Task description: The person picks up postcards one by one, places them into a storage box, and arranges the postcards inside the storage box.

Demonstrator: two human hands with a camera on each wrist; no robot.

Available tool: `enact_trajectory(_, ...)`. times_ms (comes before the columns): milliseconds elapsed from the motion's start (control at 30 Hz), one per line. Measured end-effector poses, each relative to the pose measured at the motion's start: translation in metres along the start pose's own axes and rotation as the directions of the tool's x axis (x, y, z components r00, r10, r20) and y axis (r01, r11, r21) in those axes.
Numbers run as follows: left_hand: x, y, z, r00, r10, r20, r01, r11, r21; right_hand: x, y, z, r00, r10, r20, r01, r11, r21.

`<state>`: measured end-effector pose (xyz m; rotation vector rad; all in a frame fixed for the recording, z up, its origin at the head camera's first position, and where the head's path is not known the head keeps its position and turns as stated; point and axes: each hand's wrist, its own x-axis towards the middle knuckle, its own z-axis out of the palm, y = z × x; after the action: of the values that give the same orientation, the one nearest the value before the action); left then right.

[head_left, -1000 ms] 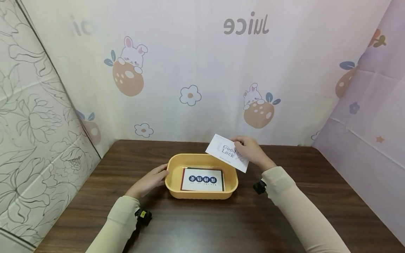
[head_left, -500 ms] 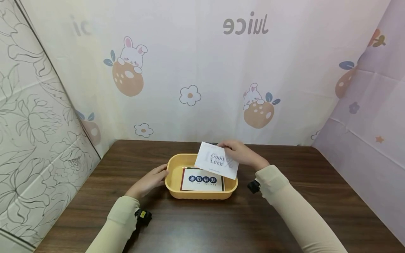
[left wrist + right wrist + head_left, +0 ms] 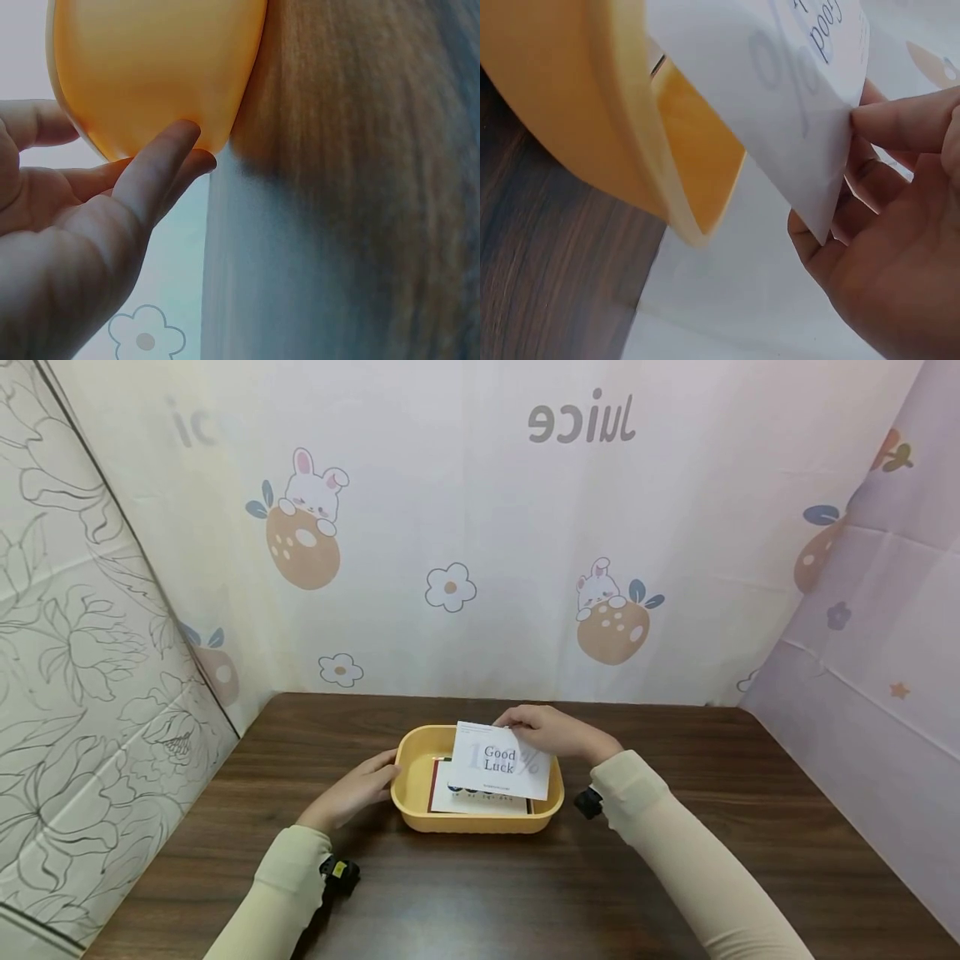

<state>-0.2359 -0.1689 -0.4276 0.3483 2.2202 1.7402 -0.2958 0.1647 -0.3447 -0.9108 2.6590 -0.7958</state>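
A yellow plastic basin point(image 3: 480, 823) with rounded corners sits on the table. My left hand point(image 3: 360, 787) rests against its left end, the fingers fairly straight; in the left wrist view the thumb point(image 3: 169, 154) lies along the outer wall. My right hand point(image 3: 558, 732) pinches a white "Good Luck" card point(image 3: 498, 760) by its far right edge. The card is held tilted over the right part of the basin. In the right wrist view the thumb point(image 3: 907, 124) presses the card's face. Below it, a white card with blue circles point(image 3: 442, 800) lies in the basin, partly hidden.
The dark wood-grain table point(image 3: 465, 893) extends around the basin. Behind it hangs a pale curtain point(image 3: 450, 643) printed with rabbits and flowers. Panels with floral line drawings point(image 3: 90, 643) stand at the left. A small black camera is strapped to each wrist.
My right hand has carried the "Good Luck" card left and toward me, from beyond the basin's right rim to over the card inside. The left hand and basin have stayed put.
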Motion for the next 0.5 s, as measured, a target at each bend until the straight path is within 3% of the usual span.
enact_trajectory(500,-0.001,0.001,0.0,1.0,0.004,0.008,-0.004,1.0,0.017,0.014,-0.008,0.006,0.995,-0.004,0.098,0.01,0.999,-0.054)
